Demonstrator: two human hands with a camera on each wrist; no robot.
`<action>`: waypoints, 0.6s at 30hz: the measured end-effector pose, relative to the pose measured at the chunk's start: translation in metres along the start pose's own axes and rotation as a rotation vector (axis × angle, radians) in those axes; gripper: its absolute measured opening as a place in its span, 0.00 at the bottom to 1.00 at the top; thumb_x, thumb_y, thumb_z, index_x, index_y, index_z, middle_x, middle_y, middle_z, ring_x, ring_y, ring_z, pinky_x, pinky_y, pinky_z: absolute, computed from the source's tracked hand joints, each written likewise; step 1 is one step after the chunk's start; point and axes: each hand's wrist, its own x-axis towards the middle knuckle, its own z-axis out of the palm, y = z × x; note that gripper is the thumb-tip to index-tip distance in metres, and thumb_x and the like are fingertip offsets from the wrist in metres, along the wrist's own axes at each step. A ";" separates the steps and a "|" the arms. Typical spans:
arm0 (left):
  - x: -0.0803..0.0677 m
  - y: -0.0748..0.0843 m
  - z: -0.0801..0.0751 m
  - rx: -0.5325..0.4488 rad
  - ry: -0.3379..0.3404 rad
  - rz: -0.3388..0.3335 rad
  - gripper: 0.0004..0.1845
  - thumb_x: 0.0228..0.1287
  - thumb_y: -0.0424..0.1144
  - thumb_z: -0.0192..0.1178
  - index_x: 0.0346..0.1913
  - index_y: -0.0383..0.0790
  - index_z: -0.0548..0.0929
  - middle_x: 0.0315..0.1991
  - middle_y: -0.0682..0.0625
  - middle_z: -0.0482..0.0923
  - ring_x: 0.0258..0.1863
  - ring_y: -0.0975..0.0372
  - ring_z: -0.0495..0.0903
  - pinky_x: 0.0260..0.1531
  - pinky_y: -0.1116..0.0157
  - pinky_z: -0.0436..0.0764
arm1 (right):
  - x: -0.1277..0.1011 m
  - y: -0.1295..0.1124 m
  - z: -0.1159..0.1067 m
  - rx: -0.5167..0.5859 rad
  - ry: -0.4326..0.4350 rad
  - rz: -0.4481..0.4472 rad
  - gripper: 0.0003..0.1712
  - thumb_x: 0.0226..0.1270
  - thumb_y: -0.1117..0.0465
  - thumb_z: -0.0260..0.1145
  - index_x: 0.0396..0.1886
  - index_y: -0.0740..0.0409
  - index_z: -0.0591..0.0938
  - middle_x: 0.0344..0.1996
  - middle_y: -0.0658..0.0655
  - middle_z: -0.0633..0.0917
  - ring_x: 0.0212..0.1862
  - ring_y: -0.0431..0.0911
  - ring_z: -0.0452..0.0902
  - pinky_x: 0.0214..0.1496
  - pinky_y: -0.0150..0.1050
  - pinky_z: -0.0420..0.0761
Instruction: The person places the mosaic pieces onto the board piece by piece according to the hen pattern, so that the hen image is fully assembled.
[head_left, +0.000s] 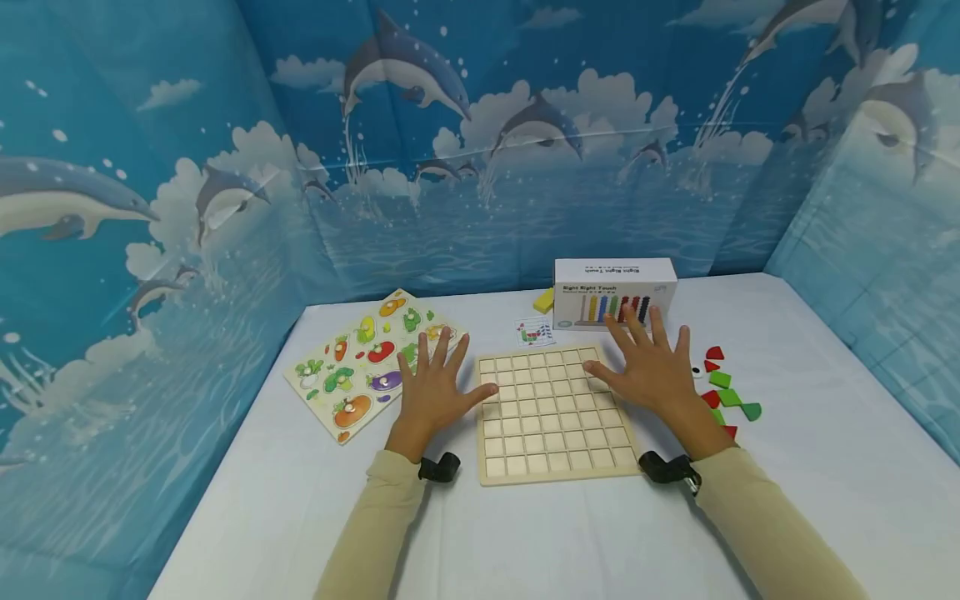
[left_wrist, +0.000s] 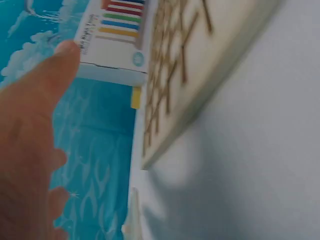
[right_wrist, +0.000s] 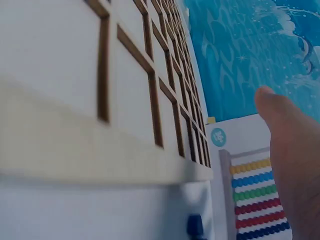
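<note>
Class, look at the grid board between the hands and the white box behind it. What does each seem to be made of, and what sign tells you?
Grid board: probably pale unfinished wood, matte; the darker thin lines between its squares look cut or burnt in.
White box: likely printed cardboard, smooth, with sharp folded edges and a colour picture on its face.

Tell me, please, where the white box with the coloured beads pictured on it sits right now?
In the head view, the white box stands at the table's far side, just beyond the wooden grid board, past the right hand's fingertips.
</note>
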 end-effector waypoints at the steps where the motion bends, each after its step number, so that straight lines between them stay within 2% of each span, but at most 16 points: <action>1: -0.002 0.000 -0.003 -0.028 -0.016 0.021 0.56 0.55 0.84 0.46 0.82 0.61 0.49 0.83 0.49 0.39 0.79 0.44 0.31 0.67 0.30 0.35 | -0.003 0.002 -0.003 0.001 0.004 -0.017 0.58 0.64 0.19 0.48 0.83 0.48 0.51 0.80 0.64 0.48 0.78 0.64 0.24 0.67 0.75 0.26; 5: -0.011 -0.003 -0.012 -0.212 -0.079 0.152 0.57 0.52 0.78 0.61 0.82 0.60 0.52 0.82 0.50 0.42 0.79 0.42 0.41 0.69 0.32 0.45 | -0.019 0.016 -0.019 0.053 -0.010 -0.110 0.54 0.67 0.25 0.55 0.83 0.45 0.50 0.81 0.61 0.47 0.79 0.64 0.29 0.67 0.75 0.27; 9: -0.023 -0.010 -0.012 -0.345 -0.211 0.247 0.62 0.45 0.68 0.75 0.82 0.59 0.52 0.82 0.50 0.41 0.79 0.42 0.41 0.70 0.37 0.49 | -0.041 0.037 -0.034 0.136 -0.082 -0.172 0.54 0.66 0.34 0.66 0.83 0.45 0.52 0.81 0.60 0.48 0.79 0.66 0.35 0.67 0.77 0.38; 13: -0.035 -0.019 -0.003 -0.325 -0.333 0.283 0.69 0.37 0.72 0.77 0.82 0.59 0.50 0.82 0.51 0.38 0.79 0.44 0.38 0.72 0.39 0.45 | -0.061 0.063 -0.041 0.184 -0.185 -0.143 0.58 0.63 0.34 0.69 0.83 0.48 0.51 0.80 0.63 0.51 0.77 0.68 0.43 0.65 0.77 0.52; 16: -0.041 -0.022 0.005 -0.275 -0.359 0.301 0.70 0.35 0.77 0.73 0.82 0.59 0.50 0.82 0.51 0.38 0.79 0.45 0.37 0.73 0.41 0.42 | -0.075 0.082 -0.043 0.226 -0.242 -0.079 0.60 0.62 0.34 0.70 0.83 0.51 0.50 0.78 0.68 0.54 0.75 0.71 0.48 0.63 0.76 0.57; 18: -0.043 -0.023 0.009 -0.255 -0.355 0.309 0.71 0.33 0.79 0.71 0.82 0.58 0.50 0.82 0.52 0.40 0.79 0.45 0.37 0.73 0.41 0.42 | -0.084 0.095 -0.043 0.250 -0.258 -0.032 0.61 0.62 0.34 0.70 0.83 0.53 0.50 0.77 0.71 0.54 0.75 0.73 0.46 0.60 0.78 0.58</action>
